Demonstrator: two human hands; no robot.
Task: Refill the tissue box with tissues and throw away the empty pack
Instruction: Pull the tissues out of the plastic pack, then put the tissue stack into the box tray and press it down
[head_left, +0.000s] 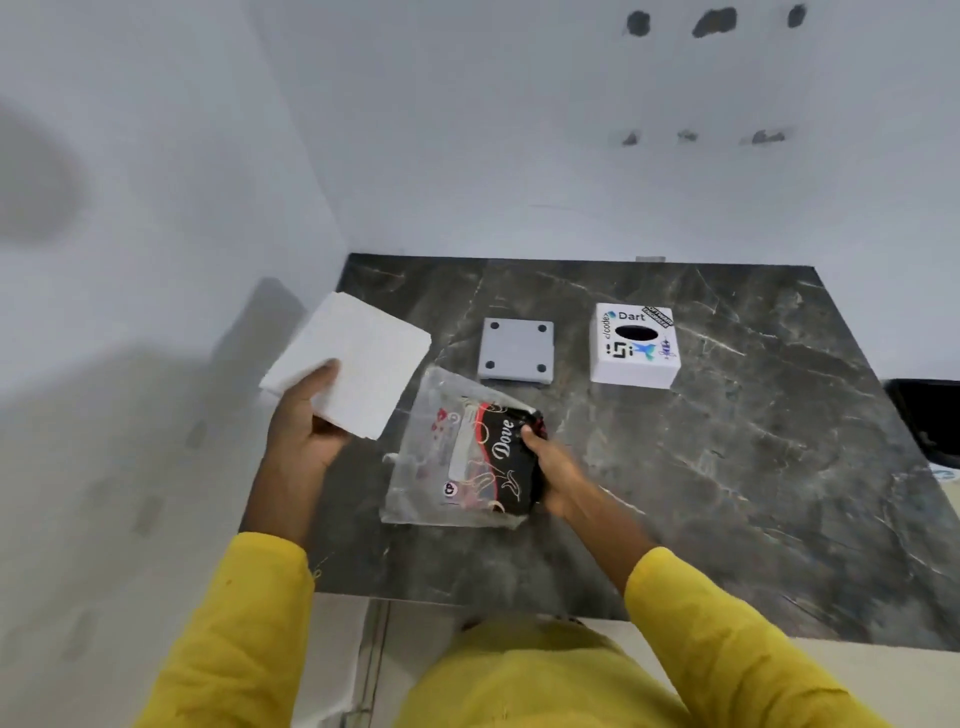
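Note:
My left hand (306, 415) holds a thick white stack of tissues (353, 364) raised over the counter's left edge. My right hand (553, 467) grips the right end of a flattened clear plastic pack (457, 462) with a black "Dove" label, which lies on the counter. Farther back stands the white tissue box cover (634, 345) with stickers and a dark oval slot on top. Its grey base plate (516, 351) with round feet at the corners lies apart, to the left of the cover.
The dark marble counter (727, 441) ends at white walls behind and to the left. A black object (930, 421) sits at the right edge of the view. Yellow sleeves cover both forearms.

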